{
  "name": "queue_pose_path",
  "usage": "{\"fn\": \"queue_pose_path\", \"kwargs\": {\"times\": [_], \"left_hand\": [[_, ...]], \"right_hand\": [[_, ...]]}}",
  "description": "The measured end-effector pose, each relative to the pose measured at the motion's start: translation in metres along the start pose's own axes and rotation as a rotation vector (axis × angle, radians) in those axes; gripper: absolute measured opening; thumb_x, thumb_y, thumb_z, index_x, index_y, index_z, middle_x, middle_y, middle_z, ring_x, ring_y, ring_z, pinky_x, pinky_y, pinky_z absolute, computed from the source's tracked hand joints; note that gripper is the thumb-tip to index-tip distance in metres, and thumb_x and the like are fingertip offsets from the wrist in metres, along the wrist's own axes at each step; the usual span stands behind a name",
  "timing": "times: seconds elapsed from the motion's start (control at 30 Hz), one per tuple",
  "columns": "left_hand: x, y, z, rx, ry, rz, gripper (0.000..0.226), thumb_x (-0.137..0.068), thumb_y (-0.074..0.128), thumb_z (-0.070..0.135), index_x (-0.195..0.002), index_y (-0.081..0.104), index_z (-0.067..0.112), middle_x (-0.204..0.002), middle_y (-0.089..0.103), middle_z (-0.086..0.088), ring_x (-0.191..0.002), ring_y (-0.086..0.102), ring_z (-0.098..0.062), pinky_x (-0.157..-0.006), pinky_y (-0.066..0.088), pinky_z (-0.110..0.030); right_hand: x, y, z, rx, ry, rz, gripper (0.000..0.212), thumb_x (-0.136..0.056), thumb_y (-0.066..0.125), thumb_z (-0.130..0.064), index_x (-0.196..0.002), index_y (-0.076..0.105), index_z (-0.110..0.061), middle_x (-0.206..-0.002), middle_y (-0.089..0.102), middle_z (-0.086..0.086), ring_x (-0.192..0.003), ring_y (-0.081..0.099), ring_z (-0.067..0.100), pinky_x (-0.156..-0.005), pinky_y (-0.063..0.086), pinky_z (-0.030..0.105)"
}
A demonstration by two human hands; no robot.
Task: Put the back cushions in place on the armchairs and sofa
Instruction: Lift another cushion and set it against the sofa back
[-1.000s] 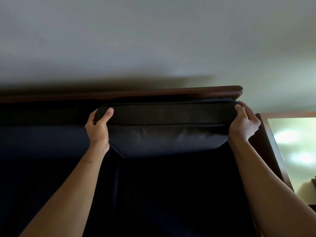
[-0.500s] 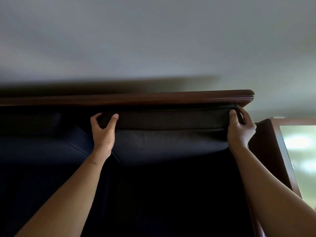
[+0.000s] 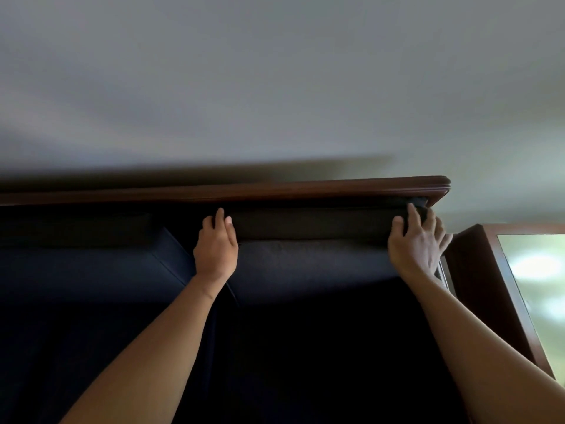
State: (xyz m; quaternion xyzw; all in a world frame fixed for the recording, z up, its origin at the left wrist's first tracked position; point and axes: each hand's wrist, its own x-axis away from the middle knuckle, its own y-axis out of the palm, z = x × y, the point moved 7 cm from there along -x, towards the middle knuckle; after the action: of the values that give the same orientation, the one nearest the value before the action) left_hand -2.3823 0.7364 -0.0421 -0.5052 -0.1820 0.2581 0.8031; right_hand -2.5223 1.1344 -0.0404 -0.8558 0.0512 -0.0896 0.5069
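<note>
A dark navy back cushion (image 3: 312,258) stands against the sofa's backrest, its top edge tucked just under the brown wooden top rail (image 3: 275,189). My left hand (image 3: 215,246) grips the cushion's upper left corner, fingers over the top. At the upper right corner my right hand (image 3: 417,246) holds the cushion, fingers spread and wrapped around its end. Another navy back cushion (image 3: 85,267) sits to the left, touching it. The seat below is in deep shadow.
A pale wall (image 3: 275,87) rises behind the sofa. To the right, a wooden armrest or frame (image 3: 477,270) stands beside a glossy, reflective surface (image 3: 538,286).
The cushion has moved back and up against the backrest, under the top rail. Both hands followed it, and the left neighbouring cushion has come into view.
</note>
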Motion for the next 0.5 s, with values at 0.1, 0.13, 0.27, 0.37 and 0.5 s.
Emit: {"fn": "queue_pose_path", "kwargs": {"times": [0.1,0.13,0.27,0.37,0.5], "left_hand": [[0.019,-0.009,-0.001,-0.077,0.09,-0.074,0.051,-0.115,0.036,0.03,-0.159,0.044,0.006,-0.159,0.044,-0.029,-0.135,0.05,-0.05,-0.104,0.047,-0.061],[0.027,-0.013,-0.004,-0.101,0.141,-0.094,0.051,-0.115,0.036,0.03,-0.16,0.043,0.007,-0.161,0.042,-0.029,-0.14,0.047,-0.049,-0.109,0.043,-0.061],[0.061,-0.045,-0.045,-0.055,0.273,-0.127,0.048,-0.114,0.041,0.029,-0.158,0.048,0.012,-0.165,0.041,-0.022,-0.151,0.039,-0.042,-0.121,0.035,-0.059],[0.078,-0.076,-0.102,-0.013,0.259,-0.158,0.051,-0.112,0.05,0.029,-0.161,0.044,0.017,-0.171,0.033,-0.014,-0.158,0.029,-0.035,-0.126,0.03,-0.056],[0.081,-0.128,-0.201,-0.048,0.191,-0.139,0.056,-0.11,0.055,0.031,-0.163,0.04,0.018,-0.173,0.028,-0.014,-0.16,0.024,-0.034,-0.127,0.028,-0.055]], "right_hand": [[0.03,0.01,-0.042,0.109,-0.157,-0.127,0.058,-0.108,0.04,-0.046,-0.16,0.039,-0.022,-0.173,0.022,0.014,-0.16,0.009,0.032,-0.127,-0.006,0.056],[0.043,0.014,-0.057,0.106,-0.208,-0.164,0.059,-0.108,0.041,-0.047,-0.161,0.038,-0.022,-0.173,0.022,0.013,-0.16,0.009,0.032,-0.128,-0.004,0.055],[0.101,0.037,-0.125,0.089,-0.389,-0.247,0.06,-0.107,0.046,-0.046,-0.161,0.038,-0.021,-0.173,0.021,0.01,-0.161,0.008,0.03,-0.13,0.001,0.049],[0.152,0.063,-0.18,0.057,-0.508,-0.301,0.059,-0.107,0.046,-0.045,-0.161,0.037,-0.023,-0.174,0.02,0.007,-0.161,0.005,0.027,-0.131,0.004,0.045],[0.227,0.107,-0.259,0.064,-0.639,-0.383,0.061,-0.106,0.047,-0.048,-0.162,0.034,-0.026,-0.174,0.019,0.004,-0.162,0.003,0.023,-0.131,0.011,0.045]]}}
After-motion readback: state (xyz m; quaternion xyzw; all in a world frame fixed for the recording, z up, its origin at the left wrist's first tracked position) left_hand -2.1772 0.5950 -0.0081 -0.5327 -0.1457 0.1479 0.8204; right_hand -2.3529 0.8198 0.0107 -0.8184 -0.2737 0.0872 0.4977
